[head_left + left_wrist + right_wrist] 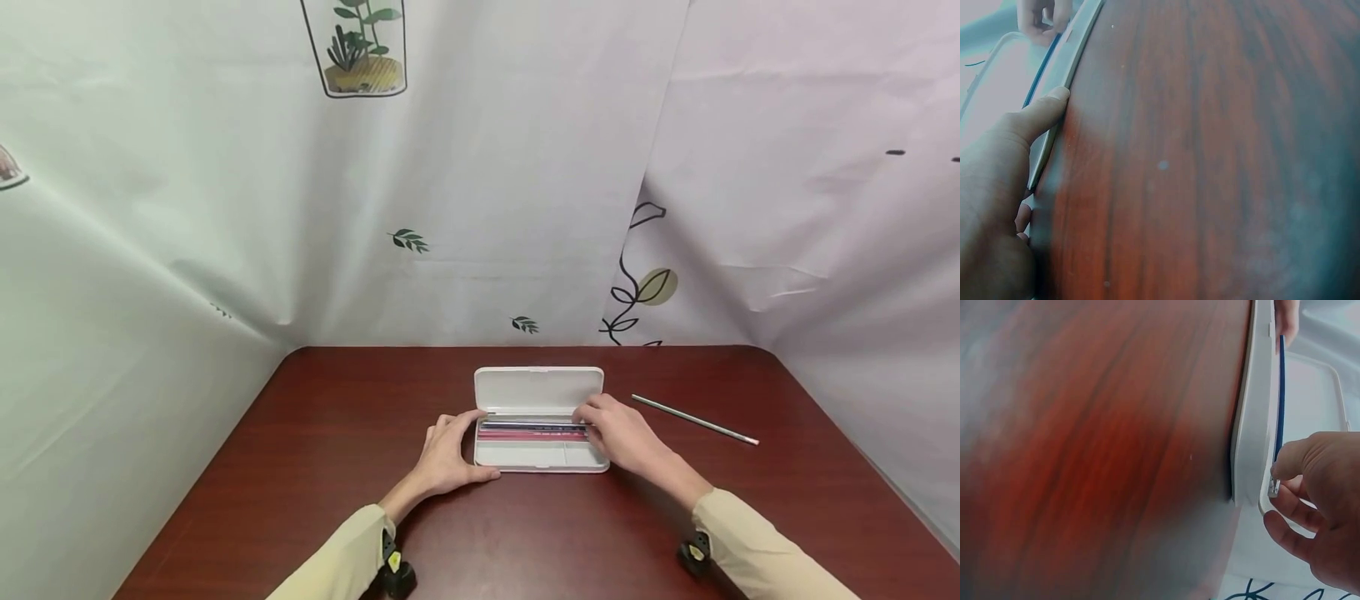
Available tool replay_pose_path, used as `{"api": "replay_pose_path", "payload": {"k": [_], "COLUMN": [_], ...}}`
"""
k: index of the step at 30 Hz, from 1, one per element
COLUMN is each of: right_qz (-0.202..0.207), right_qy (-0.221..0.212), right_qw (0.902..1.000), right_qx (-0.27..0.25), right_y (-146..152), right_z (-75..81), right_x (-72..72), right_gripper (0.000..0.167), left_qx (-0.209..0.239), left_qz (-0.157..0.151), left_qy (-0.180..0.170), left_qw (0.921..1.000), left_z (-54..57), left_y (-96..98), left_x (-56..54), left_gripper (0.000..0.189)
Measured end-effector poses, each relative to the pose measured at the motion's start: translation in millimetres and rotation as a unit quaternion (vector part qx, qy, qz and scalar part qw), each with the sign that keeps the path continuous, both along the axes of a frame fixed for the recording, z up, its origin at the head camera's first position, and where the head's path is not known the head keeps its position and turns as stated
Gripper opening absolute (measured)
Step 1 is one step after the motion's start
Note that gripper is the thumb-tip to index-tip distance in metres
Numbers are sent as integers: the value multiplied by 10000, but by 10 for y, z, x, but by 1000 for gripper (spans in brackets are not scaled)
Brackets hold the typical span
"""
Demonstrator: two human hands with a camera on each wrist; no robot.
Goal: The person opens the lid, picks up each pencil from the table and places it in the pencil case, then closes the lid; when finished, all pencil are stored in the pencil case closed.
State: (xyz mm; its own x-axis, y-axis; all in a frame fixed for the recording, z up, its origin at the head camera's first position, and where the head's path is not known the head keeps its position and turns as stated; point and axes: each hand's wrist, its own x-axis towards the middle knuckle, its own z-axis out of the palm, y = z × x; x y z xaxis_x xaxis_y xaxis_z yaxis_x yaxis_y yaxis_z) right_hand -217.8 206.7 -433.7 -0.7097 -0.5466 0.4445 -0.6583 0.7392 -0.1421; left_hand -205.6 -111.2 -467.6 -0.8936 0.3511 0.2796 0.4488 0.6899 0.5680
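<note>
A white pencil case (517, 455) lies on the table with its lid (538, 388) raised at the back. Inside it, several pencils (525, 434) in pink, dark blue and grey lie lengthwise. My left hand (447, 454) grips the case's left end, thumb on the front edge and fingertips near the back corner. At the right end, my right hand (621, 429) reaches over the case. In the right wrist view its thumb and fingers pinch the silvery end of a dark blue pencil (1282, 394).
A pale green pencil (695, 418) with a whitish end lies slantwise on the brown table (360, 400), right of the case. White cloth (480, 183) with plant drawings hangs behind and beside the table.
</note>
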Motion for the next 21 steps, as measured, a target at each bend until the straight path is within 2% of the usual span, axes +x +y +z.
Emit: {"api": "replay_pose_path", "payload": {"k": [12, 21], "right_qz": [-119, -48], "right_qy": [70, 219], "right_qw": [9999, 9997], "right_qx": [53, 78], "right_y": [-41, -99], "right_z": [-33, -39], "right_x": [-1, -57], "right_gripper": [25, 20], "left_qx": [-55, -84], "left_qz": [-101, -17], "left_qy": [62, 71], "left_qw": [9999, 9999], "left_z": [-15, -3], "left_y": [38, -4], "left_x": [-15, -15], "left_gripper": [89, 89]}}
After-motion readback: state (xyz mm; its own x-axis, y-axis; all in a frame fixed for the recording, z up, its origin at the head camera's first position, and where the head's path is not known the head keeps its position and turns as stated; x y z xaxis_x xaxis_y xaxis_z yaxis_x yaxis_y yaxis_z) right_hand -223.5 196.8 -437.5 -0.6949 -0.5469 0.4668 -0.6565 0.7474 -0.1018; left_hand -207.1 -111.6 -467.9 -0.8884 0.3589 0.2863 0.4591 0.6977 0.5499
